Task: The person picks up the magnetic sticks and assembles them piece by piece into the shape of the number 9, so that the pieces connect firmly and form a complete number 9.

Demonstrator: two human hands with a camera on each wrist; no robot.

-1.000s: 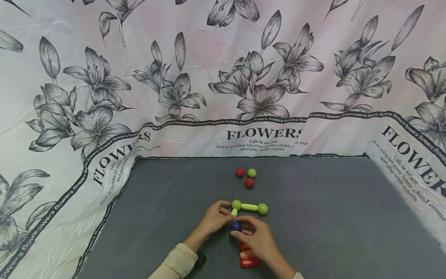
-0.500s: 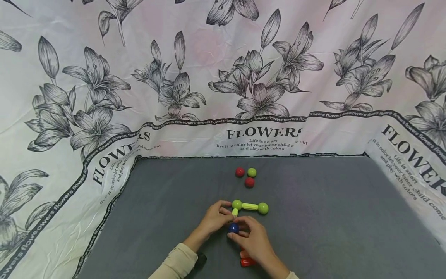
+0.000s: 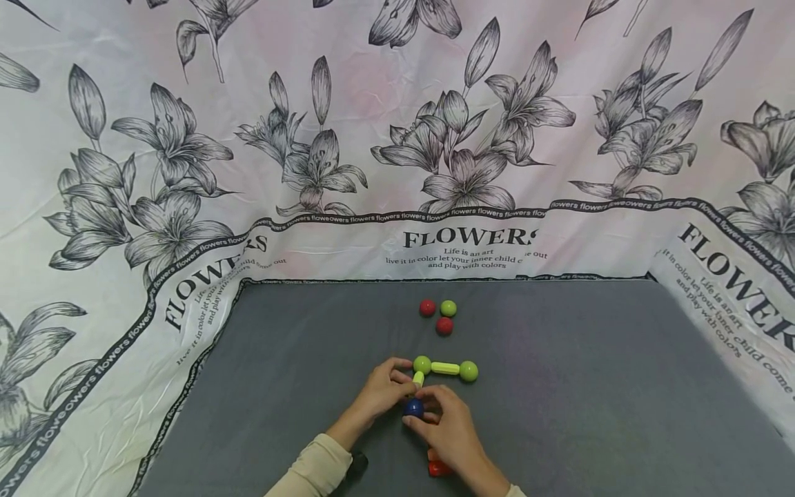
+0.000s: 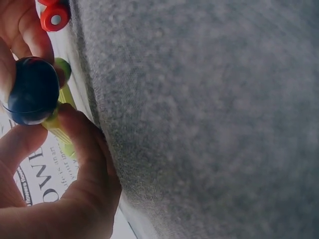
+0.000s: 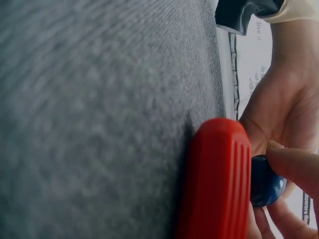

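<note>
In the head view my left hand (image 3: 380,388) pinches a short yellow-green rod (image 3: 419,378). Its far end meets a green ball (image 3: 422,364), from which a second yellow-green rod (image 3: 445,368) runs right to another green ball (image 3: 468,371). My right hand (image 3: 452,422) holds a dark blue ball (image 3: 413,408) between thumb and fingers at the near end of the pinched rod. The left wrist view has the blue ball (image 4: 34,90) against the rod (image 4: 54,127); fingers hide the joint, so whether the rod is inserted is unclear.
Red rods (image 3: 439,468) lie near the front, partly under my right hand; one red rod (image 5: 219,179) looms close in the right wrist view. Two red balls (image 3: 427,308) and a green ball (image 3: 448,308) sit farther back. A dark object (image 3: 357,466) is by the left sleeve.
The right hand and the blue ball have shifted slightly left and toward me, and the ball has turned. The left hand and the green pieces stay nearly in place.
</note>
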